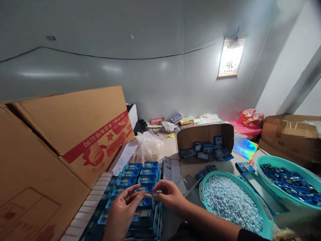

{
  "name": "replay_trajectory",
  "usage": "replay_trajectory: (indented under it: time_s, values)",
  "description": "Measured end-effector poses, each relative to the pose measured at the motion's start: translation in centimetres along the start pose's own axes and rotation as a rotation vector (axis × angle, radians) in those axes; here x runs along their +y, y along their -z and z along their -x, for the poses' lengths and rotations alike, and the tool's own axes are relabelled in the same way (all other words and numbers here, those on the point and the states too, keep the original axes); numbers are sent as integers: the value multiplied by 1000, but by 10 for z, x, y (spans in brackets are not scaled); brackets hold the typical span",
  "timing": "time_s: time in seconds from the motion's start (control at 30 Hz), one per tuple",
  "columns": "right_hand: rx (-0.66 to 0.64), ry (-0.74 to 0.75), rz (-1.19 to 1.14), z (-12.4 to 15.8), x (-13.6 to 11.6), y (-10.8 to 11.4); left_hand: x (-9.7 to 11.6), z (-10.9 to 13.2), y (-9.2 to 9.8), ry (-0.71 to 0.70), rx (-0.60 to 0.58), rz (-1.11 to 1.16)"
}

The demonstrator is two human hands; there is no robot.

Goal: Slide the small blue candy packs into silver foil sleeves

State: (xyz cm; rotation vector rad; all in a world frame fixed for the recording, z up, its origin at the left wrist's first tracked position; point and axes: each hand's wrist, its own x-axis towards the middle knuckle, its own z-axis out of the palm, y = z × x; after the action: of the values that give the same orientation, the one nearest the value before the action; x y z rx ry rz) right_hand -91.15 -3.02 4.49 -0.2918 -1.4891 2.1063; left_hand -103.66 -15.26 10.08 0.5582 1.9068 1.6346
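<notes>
My left hand (125,207) and my right hand (169,195) meet at the lower middle, above rows of blue printed packs (126,181). Between their fingertips is a small, pale, thin piece (149,194), pinched from both sides; its details are too small to tell. The packs stand in two columns, stacked in layers, with round blue parts on top. To the right of my right hand, a turquoise basket (202,194) holds many small white and light-blue pieces. A second turquoise basket (259,169) farther right holds shiny dark-blue round pieces.
A large cardboard box (92,134) rises on the left. An open carton (232,134) with blue boxes lies on its side behind the nearer basket. A tied clear bag (150,149) sits behind the packs. Another cardboard box (283,140) stands at the far right.
</notes>
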Motion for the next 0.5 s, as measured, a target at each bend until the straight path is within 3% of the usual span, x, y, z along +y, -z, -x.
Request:
replay_trajectory:
  time_s: [0.2,0.4,0.5]
  values:
    - [49,-44,-128,3,30,2,-22,-13,6,-145,25,-325]
    - [120,-123,-256,0,55,1,-39,-23,9,-115,-22,-413]
    - [149,-225,-312,-1,57,0,-42,-29,9,-176,-45,-427]
